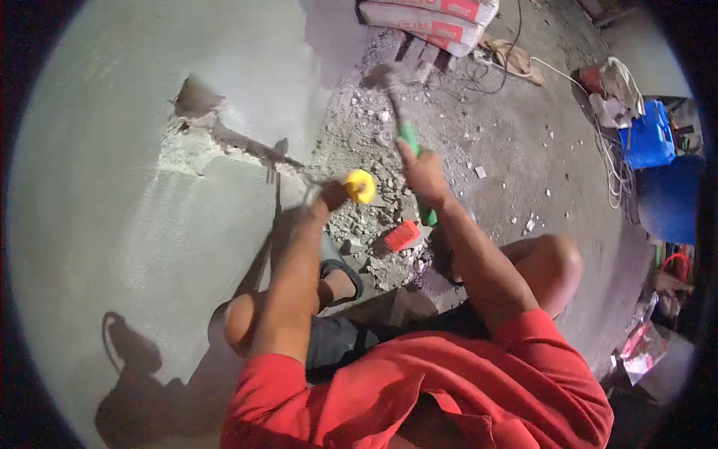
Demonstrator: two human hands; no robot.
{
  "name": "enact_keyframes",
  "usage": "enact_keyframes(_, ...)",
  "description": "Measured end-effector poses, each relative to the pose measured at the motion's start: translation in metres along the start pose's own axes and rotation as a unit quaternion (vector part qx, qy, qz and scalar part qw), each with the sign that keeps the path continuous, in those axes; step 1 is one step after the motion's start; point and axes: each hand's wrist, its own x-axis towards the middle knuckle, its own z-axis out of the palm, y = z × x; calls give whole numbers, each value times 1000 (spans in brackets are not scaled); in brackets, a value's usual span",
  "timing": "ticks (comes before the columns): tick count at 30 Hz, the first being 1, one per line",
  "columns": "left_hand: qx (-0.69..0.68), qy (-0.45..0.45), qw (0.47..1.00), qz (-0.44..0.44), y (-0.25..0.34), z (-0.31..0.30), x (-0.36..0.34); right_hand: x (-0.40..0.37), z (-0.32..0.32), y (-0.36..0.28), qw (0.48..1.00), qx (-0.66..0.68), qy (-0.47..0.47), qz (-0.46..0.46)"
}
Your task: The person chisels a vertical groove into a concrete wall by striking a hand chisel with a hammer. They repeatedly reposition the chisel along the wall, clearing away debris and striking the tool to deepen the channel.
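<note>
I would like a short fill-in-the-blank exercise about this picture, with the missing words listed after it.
1. The right hand grips a hammer with a grey metal head and a ___ handle.
2. The left hand holds a metal chisel that carries a round ___ guard.
3. A long chiselled groove is cut into the grey plastered ___.
4. A small block of ___ colour lies among the grey rubble on the floor.

Missing words: green; yellow; wall; red.
</note>
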Motion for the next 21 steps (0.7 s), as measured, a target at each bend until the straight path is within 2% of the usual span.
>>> enact_keyframes(1,302,-98,941,117,70,17,-20,4,-11,-4,999,38,-5,10)
enact_keyframes(2,307,-155,930,126,105,25,-32,0,-25,-14,997,75,-10,26)
enact_keyframes(3,311,-96,942,85,108,43,-36,-12,-42,-33,994,100,-12,44)
enact_keyframes(5,223,-60,964,129,105,44,-29,-12,-52,-29,987,152,-27,38)
enact_keyframes(7,460,-161,870,74,95,23,-12,-16,-54,-29,988,137,-47,44)
enact_keyframes(8,403,-58,909,87,92,14,-9,-15,-50,-27,988,138,-50,42)
enact_keyframes(9,455,1,855,249,51,7,6,-15,-43,-22,987,142,-56,54)
enact_keyframes(10,307,36,943,122,98,-15,-14,-15,-37,-18,985,146,-63,68)
enact_keyframes(11,130,110,985,14,149,-37,-35,-16,-33,-17,984,146,-68,70)
enact_keyframes(12,130,188,970,88,129,-46,-28,-17,-29,-15,988,122,-73,60)
enact_keyframes(13,234,200,951,15,141,-62,-37,-18,-26,-13,991,99,-75,52)
enact_keyframes(15,272,234,933,-11,168,-88,-49,-20,-24,-7,990,90,-100,44)
enact_keyframes(17,198,241,948,63,123,-109,-40,-25,-20,-8,989,4,-144,35)
enact_keyframes(19,140,215,965,44,98,-118,-32,-33,-17,-14,990,16,-140,26)
enact_keyframes(20,174,206,962,48,93,-114,-33,-38,-15,-16,990,8,-138,-11)
enact_keyframes(21,171,208,962,46,56,-108,-29,-42,-13,-17,989,-1,-139,-52)
